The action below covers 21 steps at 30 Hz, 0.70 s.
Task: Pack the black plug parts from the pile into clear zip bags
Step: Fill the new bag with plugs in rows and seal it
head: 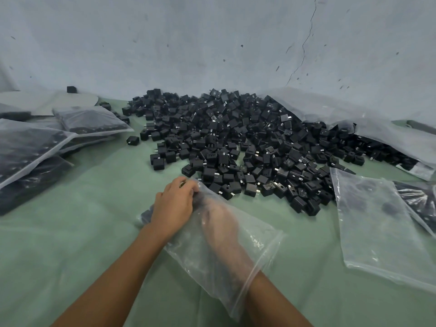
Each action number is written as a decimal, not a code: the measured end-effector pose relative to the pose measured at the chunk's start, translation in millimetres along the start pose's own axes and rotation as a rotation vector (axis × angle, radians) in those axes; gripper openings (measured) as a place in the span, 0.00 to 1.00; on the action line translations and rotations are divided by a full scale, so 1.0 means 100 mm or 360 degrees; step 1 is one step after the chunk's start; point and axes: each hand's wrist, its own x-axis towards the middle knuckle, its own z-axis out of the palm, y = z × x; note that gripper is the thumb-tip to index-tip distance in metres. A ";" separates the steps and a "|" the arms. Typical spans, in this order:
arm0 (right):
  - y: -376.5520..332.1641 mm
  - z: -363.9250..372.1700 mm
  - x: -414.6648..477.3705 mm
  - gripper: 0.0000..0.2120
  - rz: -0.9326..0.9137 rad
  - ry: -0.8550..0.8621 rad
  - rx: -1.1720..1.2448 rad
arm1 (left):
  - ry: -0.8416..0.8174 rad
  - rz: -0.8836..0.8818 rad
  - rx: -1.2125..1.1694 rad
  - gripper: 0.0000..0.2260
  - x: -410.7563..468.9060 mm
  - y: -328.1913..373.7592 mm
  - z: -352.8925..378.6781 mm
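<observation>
At the near centre of the green table cover (82, 232), 1 clear zip bag (245, 260) lies flat, with its open mouth toward the near side. The right hand (221, 224) is inside this bag up to the wrist and shows only through the plastic. It is blurred, so I cannot tell if its fingers are open or closed. The left hand (175, 205) is outside the bag, at its far left end, with the fingers (190, 187) curled down and gripping the plastic there. A few dark plug parts (147, 214) show inside the bag, just left of the left hand. The big pile of black plug parts (247, 142) lies farther on the table and reaches the wall (188, 43); its near edge is just beside the bag's far end. On the right, near the pile, empty clear bags (377, 230) lie flat. On the far right, a large plastic sack (354, 114) lies open and parts spill from it into the pile. On the left side, filled bags (35, 147) are stacked on each other, well apart from the hands.
</observation>
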 end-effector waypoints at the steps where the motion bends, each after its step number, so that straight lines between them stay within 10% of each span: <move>1: -0.03 -0.02 -0.02 0.08 -0.0041 0.0042 -0.0059 | 0.0001 0.0010 0.0005 0.11 0.00 0.01 0.00; 16: 0.80 -1.35 -1.10 0.07 0.0098 -0.0860 0.0831 | 0.0099 0.0034 -0.0061 0.11 -0.01 -0.06 0.05; 21: 1.17 -1.89 -0.80 0.13 0.0285 -0.0200 0.0470 | 0.0129 0.0053 -0.0076 0.11 -0.01 -0.06 0.06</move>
